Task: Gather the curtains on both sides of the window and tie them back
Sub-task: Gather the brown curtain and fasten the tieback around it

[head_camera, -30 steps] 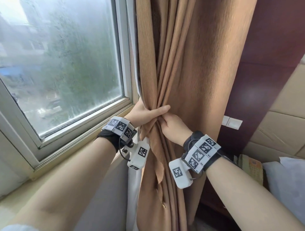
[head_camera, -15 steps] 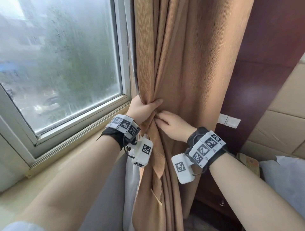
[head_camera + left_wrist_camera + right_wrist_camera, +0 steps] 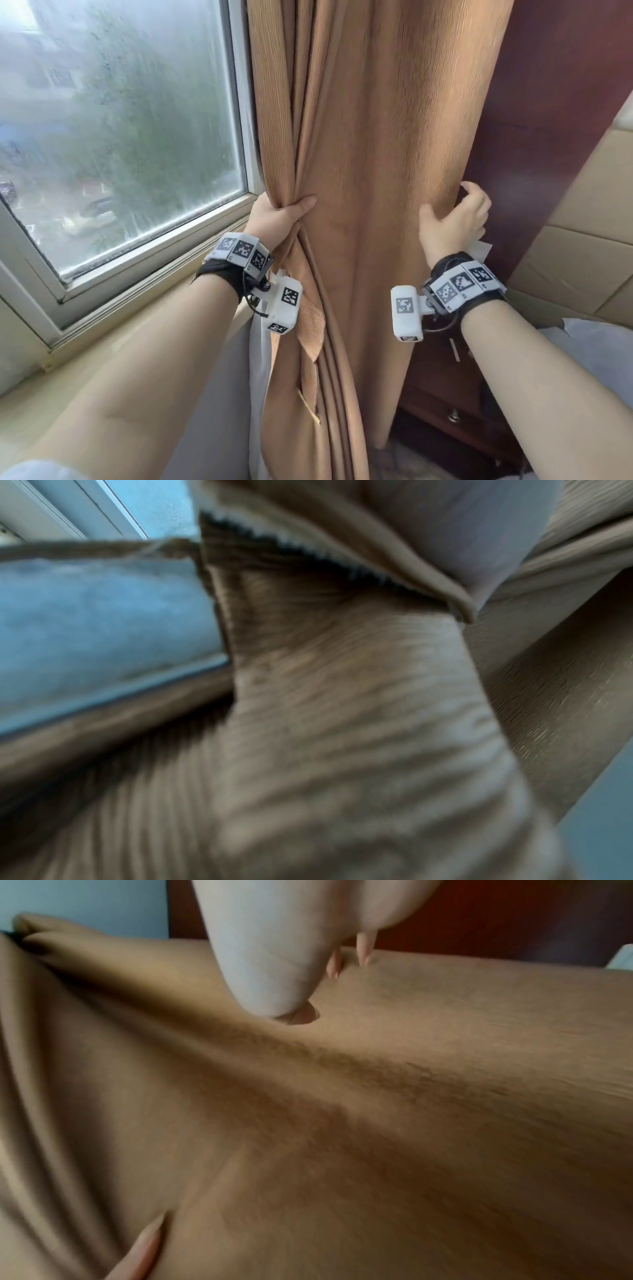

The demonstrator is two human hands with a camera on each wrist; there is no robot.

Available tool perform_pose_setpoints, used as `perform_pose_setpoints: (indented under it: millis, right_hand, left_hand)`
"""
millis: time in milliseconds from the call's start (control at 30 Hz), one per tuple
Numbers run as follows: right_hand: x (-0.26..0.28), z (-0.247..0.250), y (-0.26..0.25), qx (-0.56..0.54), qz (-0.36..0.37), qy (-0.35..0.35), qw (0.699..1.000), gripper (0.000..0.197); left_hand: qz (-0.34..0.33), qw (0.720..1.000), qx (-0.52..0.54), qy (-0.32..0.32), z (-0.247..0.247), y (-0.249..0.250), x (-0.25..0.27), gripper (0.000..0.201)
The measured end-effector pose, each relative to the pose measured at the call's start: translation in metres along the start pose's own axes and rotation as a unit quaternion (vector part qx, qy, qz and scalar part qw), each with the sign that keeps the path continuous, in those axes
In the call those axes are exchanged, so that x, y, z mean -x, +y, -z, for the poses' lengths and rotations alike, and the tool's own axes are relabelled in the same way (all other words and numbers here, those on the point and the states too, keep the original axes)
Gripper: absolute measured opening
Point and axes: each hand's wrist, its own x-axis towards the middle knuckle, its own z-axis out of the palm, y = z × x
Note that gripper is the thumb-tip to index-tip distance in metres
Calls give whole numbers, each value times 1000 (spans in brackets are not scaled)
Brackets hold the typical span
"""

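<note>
Curtain: we found the tan curtain (image 3: 376,171) hanging just right of the window (image 3: 120,137), its left folds bunched, its right part loose in front of the dark wooden cabinet (image 3: 548,102).
Left hand: our left hand (image 3: 277,219) gripped the bunched folds near the sill, thumb across the front, fingers curled round behind.
Right hand: our right hand (image 3: 452,219) reached to the curtain's far right edge, thumb pressed on the front face and fingers curled round the edge — a loose hold, we judged, not a tight pinch.
Progress: gathering of this right-hand curtain was only partly done; the wide right part was not yet drawn in, no tie-back was visible, and the other side's curtain was out of sight.
Left wrist view: it showed what the head view did not — a hemmed fabric edge with pale lining, blurred, no fingers visible.
Right wrist view: it showed the thumb tip (image 3: 294,1015) dimpling the cloth and two fingernails past the edge.
</note>
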Motion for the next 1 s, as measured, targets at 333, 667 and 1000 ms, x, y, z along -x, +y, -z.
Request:
perform_pose_setpoints:
  millis: [333, 667, 1000]
  right_hand:
    - [-15, -6, 12, -56, -77, -111, 989, 72]
    - [11, -2, -7, -86, 66, -111, 988, 39]
    - [55, 10, -70, -72, 240, -284, 926, 30]
  left_hand:
    - [2, 1000, 7, 4, -1, -2, -2, 37]
    - [-6, 1000, 8, 20, -4, -6, -7, 44]
    - [-23, 999, -10, 23, -8, -9, -10, 39]
